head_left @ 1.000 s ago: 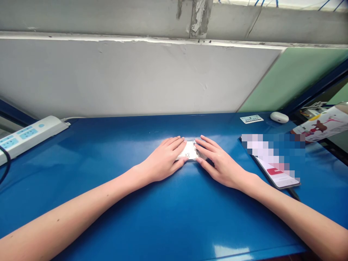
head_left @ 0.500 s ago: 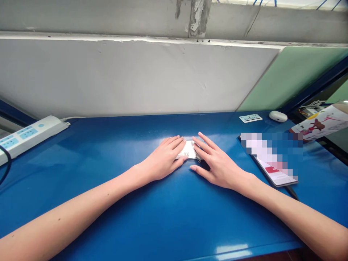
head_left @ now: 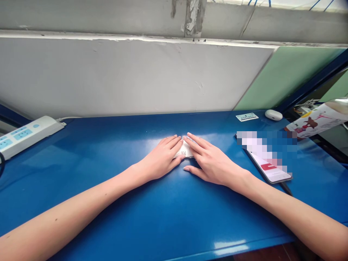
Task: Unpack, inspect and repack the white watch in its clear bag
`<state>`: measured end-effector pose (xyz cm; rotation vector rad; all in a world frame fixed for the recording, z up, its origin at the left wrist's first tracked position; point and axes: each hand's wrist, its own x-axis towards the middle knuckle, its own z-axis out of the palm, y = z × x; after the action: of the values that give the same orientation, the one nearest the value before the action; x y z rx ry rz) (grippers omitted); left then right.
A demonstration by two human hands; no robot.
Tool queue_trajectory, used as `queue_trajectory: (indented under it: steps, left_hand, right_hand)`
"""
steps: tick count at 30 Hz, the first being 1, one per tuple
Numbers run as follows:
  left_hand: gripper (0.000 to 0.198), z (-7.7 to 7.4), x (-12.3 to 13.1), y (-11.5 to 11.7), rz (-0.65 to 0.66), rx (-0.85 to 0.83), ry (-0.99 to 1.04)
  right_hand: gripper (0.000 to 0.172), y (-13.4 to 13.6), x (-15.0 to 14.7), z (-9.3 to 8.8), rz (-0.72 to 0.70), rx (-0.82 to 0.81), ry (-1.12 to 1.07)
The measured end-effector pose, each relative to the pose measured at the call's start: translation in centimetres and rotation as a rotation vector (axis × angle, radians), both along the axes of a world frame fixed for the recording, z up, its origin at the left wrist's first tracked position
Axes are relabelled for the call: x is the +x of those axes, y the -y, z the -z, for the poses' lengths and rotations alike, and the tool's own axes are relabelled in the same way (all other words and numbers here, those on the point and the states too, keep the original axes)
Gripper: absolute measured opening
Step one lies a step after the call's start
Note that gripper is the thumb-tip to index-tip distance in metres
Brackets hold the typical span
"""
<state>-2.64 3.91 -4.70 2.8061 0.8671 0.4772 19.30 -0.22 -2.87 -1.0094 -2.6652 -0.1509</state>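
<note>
Single head-worn view, facing forward and down, close over the blue table, wall ahead

Wht item, flat on blue tbl, partly hidden

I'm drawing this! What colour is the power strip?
The power strip is white with light-blue panels, best in the head view.

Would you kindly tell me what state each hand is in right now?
Left hand: open, laid over the left part of the flat white item.
Right hand: open, fingers over its right part, thumb apart from it.
</note>
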Motion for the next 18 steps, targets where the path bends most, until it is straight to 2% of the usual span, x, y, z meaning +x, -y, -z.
queue_trajectory:
  steps: [4, 8, 12, 18]
  left_hand:
    - [0.049, 0.0, -0.1, 0.0, -0.009, -0.004, 0.015]
    - [0.055, -0.1, -0.3, 0.0, -0.023, -0.022, 0.022]
    - [0.053, -0.3, -0.4, 0.1, -0.027, -0.029, 0.016]
    - [0.053, -0.6, -0.4, 0.0, -0.023, -0.079, 0.019]
  right_hand:
    - [0.061, 0.2, 0.0, 0.4, 0.012, -0.024, -0.085]
    - [0.050, 0.0, 0.6, 0.5, 0.065, -0.101, -0.211]
    - [0.040, -0.5, 1.7, 0.5, 0.083, -0.141, -0.223]
    - [0.042, -1.3, 3.0, 1.3, 0.146, -0.095, -0.268]
